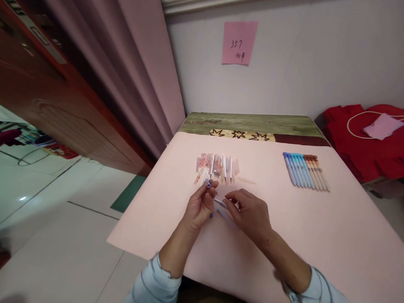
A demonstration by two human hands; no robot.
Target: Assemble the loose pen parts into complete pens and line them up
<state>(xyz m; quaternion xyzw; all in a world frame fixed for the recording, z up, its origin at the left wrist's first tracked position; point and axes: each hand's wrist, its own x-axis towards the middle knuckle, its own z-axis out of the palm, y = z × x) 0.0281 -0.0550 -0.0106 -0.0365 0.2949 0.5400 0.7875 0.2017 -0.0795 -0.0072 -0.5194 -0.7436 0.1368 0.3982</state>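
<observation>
My left hand (199, 207) is closed around a small blue pen part (207, 183), which sticks up between thumb and fingers. A second small blue piece (211, 215) shows just below that hand. My right hand (251, 211) pinches a thin, pale pen piece (220, 201) between thumb and fingertips, pointing towards the left hand. Beneath it, a pale blue pen barrel (223, 214) lies on the pink sheet. Just beyond my hands are loose pen parts (218, 165): pinkish clear barrels and white refills with dark tips, side by side.
At right, a row of pens (304, 171) with blue, light blue and brown tops lies on the pink-covered table (319, 228). One clear piece (246, 180) lies apart. A red cloth (372, 145) is beyond the right edge, a wooden door (73, 105) at left.
</observation>
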